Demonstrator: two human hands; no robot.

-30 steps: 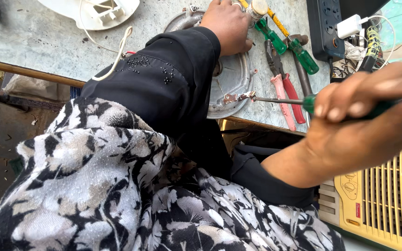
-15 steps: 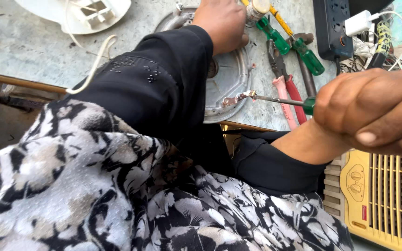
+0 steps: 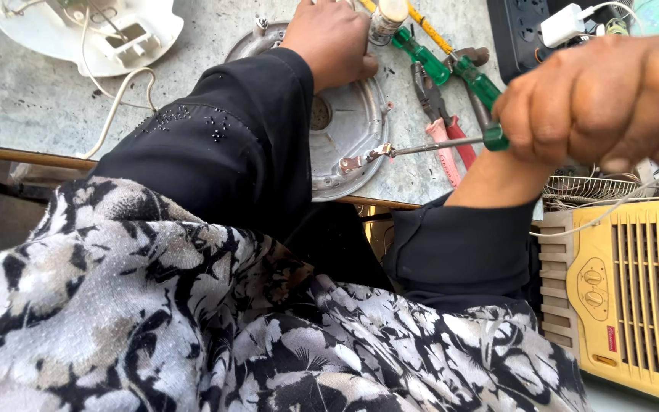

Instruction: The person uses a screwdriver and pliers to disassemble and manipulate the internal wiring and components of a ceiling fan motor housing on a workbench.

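The right hand (image 3: 608, 99) is clenched in a tight fist around a green-handled screwdriver (image 3: 451, 143), fingers fully wrapped so that only the end of the green grip shows below the knuckles. Its thin steel shaft runs leftward from the fist, and the tip meets a small metal tab at the lower right rim of a round, dull grey metal plate (image 3: 348, 133). The left hand (image 3: 331, 40) lies flat on the plate's far edge, fingers curled down over it and pressing. The plate rests on a worn grey worktop (image 3: 32, 91) near its front edge. Just beyond the shaft lie red-handled pliers (image 3: 444, 122) and two more green screwdrivers (image 3: 451, 65). A yellow slatted appliance (image 3: 634, 290) stands lower right.
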